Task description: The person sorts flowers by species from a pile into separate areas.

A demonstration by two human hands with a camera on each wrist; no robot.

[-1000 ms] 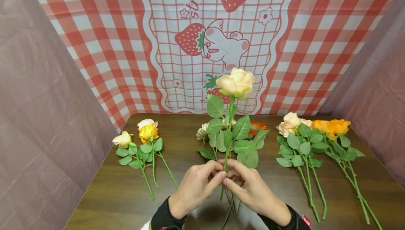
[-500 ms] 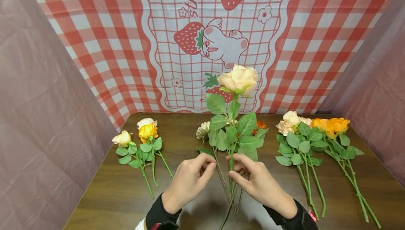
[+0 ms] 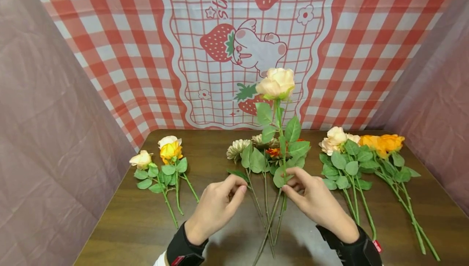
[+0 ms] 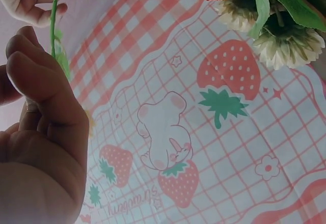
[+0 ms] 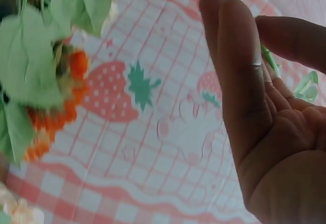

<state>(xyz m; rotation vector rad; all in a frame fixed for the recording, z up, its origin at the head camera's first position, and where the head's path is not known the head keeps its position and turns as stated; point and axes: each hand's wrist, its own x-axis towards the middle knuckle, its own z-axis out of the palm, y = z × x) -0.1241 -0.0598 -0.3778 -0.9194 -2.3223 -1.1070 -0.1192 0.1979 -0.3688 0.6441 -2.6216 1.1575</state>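
Basically, a mauve curtain (image 3: 55,115) is hanging at far left. Next, a pale rose (image 3: 141,159), a yellow rose (image 3: 171,152) and a white rose (image 3: 169,139) are lying on the left side of the table (image 3: 139,233), stems pointing near and right. Left hand (image 3: 216,203) is hovering to their right, fingers loosely bent, thumb and index apart, holding nothing; its tips are sitting just beside the middle stems (image 3: 266,229). Can't tell if it's touching the low leaf there. Those stems are crossing at the near side, with white blooms (image 3: 237,149) and orange blooms (image 3: 273,152) lying at the far end. Cream rose (image 3: 276,83) is standing nearly upright above them, bloom tipping slightly left, showing against the checked cloth (image 3: 110,54) behind. Right hand (image 3: 315,199) is pinching its stem low down between thumb and fingers. Further right, peach roses (image 3: 334,140) are lying with stems pointing near. Orange roses (image 3: 382,144) are lying just beside them, stems running near and right.
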